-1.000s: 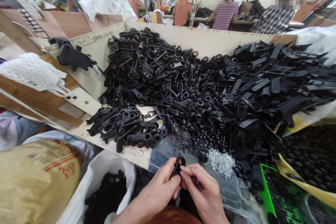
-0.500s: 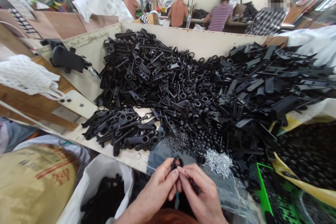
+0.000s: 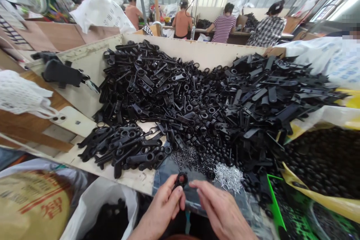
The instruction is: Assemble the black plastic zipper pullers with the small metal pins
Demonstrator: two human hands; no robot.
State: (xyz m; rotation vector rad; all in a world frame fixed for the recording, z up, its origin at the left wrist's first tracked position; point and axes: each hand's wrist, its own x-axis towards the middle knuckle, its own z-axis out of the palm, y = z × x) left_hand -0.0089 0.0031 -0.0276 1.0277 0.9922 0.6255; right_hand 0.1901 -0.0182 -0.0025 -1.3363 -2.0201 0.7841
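My left hand [image 3: 163, 210] pinches a small black plastic part [image 3: 180, 180] with a ring end, held upright near the table's front edge. My right hand [image 3: 222, 212] sits just to its right, fingers stretched toward the part; whether its fingertips touch it or hold anything I cannot make out. Directly beyond the hands lie a heap of small dark pins [image 3: 191, 157] and a heap of shiny silver pins [image 3: 228, 175]. A big pile of black plastic parts [image 3: 197, 101] fills the table behind them.
A white-walled tray table [image 3: 92, 50] holds the pile. White bag with black parts [image 3: 104, 213] at lower left, tan printed sack [image 3: 30, 206] beside it. Phone [image 3: 73, 121] and white mesh [image 3: 19, 92] on the wooden ledge left. Green crate [image 3: 277, 210] and yellow-lined bag [image 3: 323, 161] right. Several people work at the back.
The view has tilted upward. My right hand has drawn back a little from the black part and its fingers have straightened; my left hand keeps hold of the part.
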